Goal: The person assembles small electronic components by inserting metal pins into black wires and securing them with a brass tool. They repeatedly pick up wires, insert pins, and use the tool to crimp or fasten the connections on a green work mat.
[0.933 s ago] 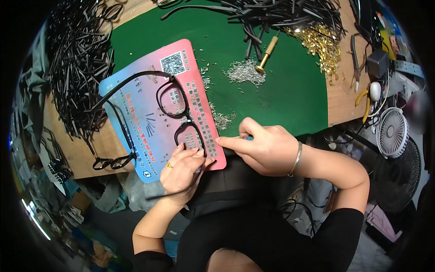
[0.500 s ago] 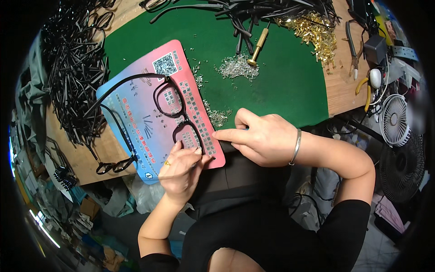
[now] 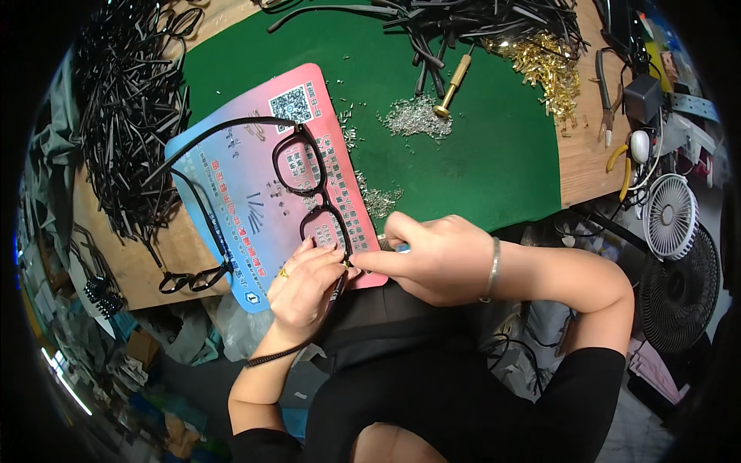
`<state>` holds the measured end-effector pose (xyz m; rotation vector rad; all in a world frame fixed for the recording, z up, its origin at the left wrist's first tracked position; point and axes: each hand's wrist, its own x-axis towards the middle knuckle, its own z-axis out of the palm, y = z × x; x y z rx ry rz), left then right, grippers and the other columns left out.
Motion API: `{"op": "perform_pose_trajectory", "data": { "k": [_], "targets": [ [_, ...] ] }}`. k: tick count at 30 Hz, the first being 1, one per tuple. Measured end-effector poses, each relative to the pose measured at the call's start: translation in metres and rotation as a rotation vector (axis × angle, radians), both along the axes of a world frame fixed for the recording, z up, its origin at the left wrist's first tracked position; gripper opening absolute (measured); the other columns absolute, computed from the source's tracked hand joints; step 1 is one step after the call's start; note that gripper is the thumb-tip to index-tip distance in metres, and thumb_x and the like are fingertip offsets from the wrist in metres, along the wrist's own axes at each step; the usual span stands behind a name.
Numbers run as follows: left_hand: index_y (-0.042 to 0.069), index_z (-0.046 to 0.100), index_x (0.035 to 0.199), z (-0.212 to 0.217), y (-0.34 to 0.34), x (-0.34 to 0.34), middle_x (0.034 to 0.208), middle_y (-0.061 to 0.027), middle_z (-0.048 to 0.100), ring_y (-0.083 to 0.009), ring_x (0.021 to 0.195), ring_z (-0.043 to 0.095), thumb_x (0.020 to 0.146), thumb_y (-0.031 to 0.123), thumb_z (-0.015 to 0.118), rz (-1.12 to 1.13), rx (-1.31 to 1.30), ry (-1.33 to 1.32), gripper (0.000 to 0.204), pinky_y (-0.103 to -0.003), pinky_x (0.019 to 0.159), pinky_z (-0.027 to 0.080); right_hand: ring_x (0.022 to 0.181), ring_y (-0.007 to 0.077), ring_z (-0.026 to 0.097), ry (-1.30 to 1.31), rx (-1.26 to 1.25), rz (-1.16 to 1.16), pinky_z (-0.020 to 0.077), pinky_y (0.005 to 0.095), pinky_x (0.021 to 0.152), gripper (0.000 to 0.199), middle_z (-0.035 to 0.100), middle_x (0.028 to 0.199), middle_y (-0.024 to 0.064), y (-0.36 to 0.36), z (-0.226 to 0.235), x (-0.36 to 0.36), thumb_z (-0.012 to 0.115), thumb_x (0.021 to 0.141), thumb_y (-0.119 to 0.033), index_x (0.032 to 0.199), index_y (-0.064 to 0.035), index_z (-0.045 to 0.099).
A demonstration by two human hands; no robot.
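Observation:
A pair of black eyeglasses (image 3: 322, 190) lies on a pink and blue printed mat, its far temple stretched left. My left hand (image 3: 299, 289) is closed on the near end of the front, around the hinge corner. From under that hand a black temple (image 3: 275, 357) passes over the wrist. My right hand (image 3: 440, 258) is curled, with its forefinger reaching the same hinge corner. A bit of something pale blue shows between its curled fingers; its kind is hidden. A small metal piece glints at the hinge between the two hands.
The printed mat (image 3: 224, 162) rests on a green work mat (image 3: 494, 170). Small silver screws (image 3: 417, 117) lie piled beside a brass screwdriver (image 3: 455, 85). Gold-coloured parts (image 3: 544, 77), black temples (image 3: 127, 147) and pliers (image 3: 606, 100) are around the edges. A white fan (image 3: 670, 216) stands right.
My right hand has moved left and nearer, its forefinger now at the hinge. The near temple now shows dark below my left hand. The whole view has shifted slightly.

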<state>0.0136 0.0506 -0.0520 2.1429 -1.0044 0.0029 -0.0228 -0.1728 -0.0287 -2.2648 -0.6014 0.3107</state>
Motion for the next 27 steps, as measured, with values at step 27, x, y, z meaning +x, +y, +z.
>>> {"op": "perform_pose_trajectory", "data": {
  "k": [27],
  "targets": [
    [0.004,0.063,0.076,-0.011,0.000,-0.004,0.083,-0.0085,0.068,-0.0238,0.084,0.067,0.065,0.002,0.078,0.013,-0.079,-0.043,0.019,-0.042,0.087,0.050,0.051,0.0254,0.060,-0.122,-0.149,0.136,0.0501,0.0362,0.044,0.041,0.052,0.085,0.0136,0.003,-0.003,0.006,0.059,0.073,-0.015,0.113,-0.0079,0.051]
  ]
}}
